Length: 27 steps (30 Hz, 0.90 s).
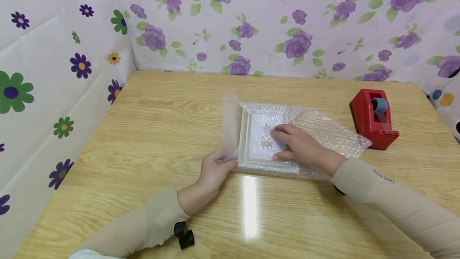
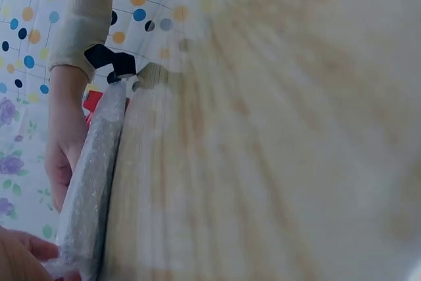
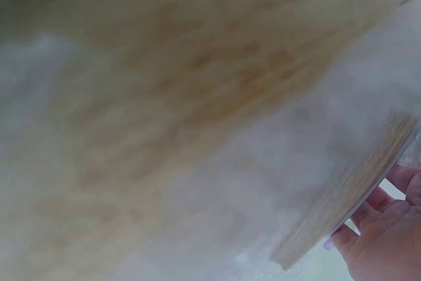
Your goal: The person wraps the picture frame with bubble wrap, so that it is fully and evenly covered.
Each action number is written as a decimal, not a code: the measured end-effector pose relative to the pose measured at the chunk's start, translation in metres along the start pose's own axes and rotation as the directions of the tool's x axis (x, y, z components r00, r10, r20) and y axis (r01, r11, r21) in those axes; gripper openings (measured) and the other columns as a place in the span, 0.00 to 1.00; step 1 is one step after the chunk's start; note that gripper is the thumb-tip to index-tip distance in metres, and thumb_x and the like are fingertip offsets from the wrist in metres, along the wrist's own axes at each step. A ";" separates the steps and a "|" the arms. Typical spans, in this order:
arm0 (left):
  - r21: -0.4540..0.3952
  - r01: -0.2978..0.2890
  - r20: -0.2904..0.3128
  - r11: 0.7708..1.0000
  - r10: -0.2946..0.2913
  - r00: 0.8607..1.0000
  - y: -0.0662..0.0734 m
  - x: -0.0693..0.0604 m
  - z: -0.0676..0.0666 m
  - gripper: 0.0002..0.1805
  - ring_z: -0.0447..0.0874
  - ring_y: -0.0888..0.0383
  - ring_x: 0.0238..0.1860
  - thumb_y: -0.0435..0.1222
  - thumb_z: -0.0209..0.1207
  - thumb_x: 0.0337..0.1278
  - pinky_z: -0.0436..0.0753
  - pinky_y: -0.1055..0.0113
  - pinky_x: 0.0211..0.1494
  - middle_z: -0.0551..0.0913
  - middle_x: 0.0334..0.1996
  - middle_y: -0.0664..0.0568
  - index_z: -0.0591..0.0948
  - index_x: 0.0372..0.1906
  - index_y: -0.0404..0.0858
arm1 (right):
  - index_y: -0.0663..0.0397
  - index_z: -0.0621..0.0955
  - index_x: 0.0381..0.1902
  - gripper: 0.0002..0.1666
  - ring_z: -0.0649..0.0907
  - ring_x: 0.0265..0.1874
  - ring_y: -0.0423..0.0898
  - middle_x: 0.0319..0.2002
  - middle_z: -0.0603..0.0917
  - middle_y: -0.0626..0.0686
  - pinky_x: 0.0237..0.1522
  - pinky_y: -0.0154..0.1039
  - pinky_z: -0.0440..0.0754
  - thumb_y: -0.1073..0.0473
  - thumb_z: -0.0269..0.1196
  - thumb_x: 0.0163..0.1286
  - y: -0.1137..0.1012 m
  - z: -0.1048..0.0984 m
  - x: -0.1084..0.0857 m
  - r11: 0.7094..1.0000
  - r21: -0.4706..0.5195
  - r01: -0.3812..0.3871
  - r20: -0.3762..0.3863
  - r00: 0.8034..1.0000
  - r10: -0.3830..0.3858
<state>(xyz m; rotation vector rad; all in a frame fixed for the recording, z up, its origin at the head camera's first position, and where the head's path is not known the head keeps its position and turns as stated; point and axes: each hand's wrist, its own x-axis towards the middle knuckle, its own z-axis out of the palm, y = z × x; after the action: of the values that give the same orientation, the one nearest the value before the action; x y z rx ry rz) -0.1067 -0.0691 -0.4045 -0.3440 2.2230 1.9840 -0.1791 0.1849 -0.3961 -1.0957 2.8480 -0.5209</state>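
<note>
A framed picture [image 1: 259, 131] lies flat on the table, covered by clear bubble wrap [image 1: 332, 133]. My left hand [image 1: 212, 173] pinches the wrap at the frame's lower left corner, where a loose flap [image 1: 230, 125] stands up. On top of the frame, my right hand [image 1: 305, 147] rests with its fingers spread over the picture's right part. The left wrist view shows the wrapped side [image 2: 92, 176] edge-on, with my left fingertips [image 2: 43, 248] at its near end. In the right wrist view my right hand [image 3: 388, 241] is beside the frame's edge [image 3: 348, 192].
A red tape dispenser [image 1: 371, 119] with a blue roll stands at the right, touching or close to the wrap's far right corner. Flowered cloth [image 1: 251, 23] hangs behind the wooden table [image 1: 161, 119] and on its left side.
</note>
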 end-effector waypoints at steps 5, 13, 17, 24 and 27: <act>0.144 -0.275 0.112 0.951 0.261 0.959 0.004 0.005 -0.005 0.11 0.82 0.43 0.44 0.20 0.62 0.42 0.84 0.65 0.49 0.81 0.42 0.36 0.81 0.37 0.23 | 0.64 0.70 0.65 0.46 0.72 0.60 0.60 0.61 0.72 0.63 0.64 0.56 0.69 0.42 0.68 0.55 -0.001 0.000 -0.002 1.000 0.005 -0.012 0.005 1.000 0.012; 0.416 -0.526 0.336 0.742 0.411 0.847 0.022 0.008 -0.006 0.05 0.83 0.46 0.45 0.19 0.61 0.42 0.85 0.65 0.47 0.77 0.52 0.39 0.79 0.28 0.28 | 0.53 0.71 0.65 0.46 0.62 0.66 0.67 0.64 0.65 0.67 0.68 0.63 0.58 0.39 0.69 0.52 -0.001 -0.001 -0.007 0.994 -0.038 -0.107 -0.008 0.994 0.106; 0.538 -0.602 0.445 0.590 0.407 0.798 0.031 0.008 -0.006 0.12 0.80 0.47 0.51 0.19 0.60 0.42 0.81 0.61 0.55 0.77 0.54 0.41 0.81 0.38 0.26 | 0.53 0.72 0.65 0.45 0.66 0.64 0.66 0.65 0.66 0.66 0.65 0.65 0.63 0.39 0.69 0.53 0.003 -0.007 -0.005 0.995 0.028 -0.100 0.029 0.995 0.099; 0.624 -0.663 0.542 0.414 0.381 0.749 0.040 0.008 -0.006 0.21 0.76 0.44 0.56 0.19 0.61 0.43 0.76 0.58 0.63 0.78 0.53 0.38 0.78 0.49 0.23 | 0.53 0.73 0.64 0.40 0.67 0.64 0.64 0.64 0.69 0.66 0.67 0.69 0.50 0.45 0.69 0.56 0.011 -0.019 -0.001 0.997 0.070 -0.045 0.100 0.994 0.038; 0.632 -0.668 0.549 0.392 0.381 0.743 0.041 0.009 -0.007 0.21 0.79 0.46 0.49 0.20 0.62 0.42 0.81 0.59 0.55 0.79 0.48 0.39 0.77 0.48 0.24 | 0.52 0.72 0.65 0.40 0.67 0.64 0.64 0.64 0.69 0.65 0.68 0.70 0.47 0.45 0.69 0.56 0.012 -0.021 -0.001 0.997 0.064 -0.039 0.120 0.992 0.031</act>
<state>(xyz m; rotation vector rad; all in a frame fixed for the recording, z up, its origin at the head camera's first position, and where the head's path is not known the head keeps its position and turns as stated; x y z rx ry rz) -0.1259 -0.0719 -0.3663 0.8726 2.8810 0.7771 -0.1893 0.2001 -0.3804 -1.0271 2.7219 -0.5254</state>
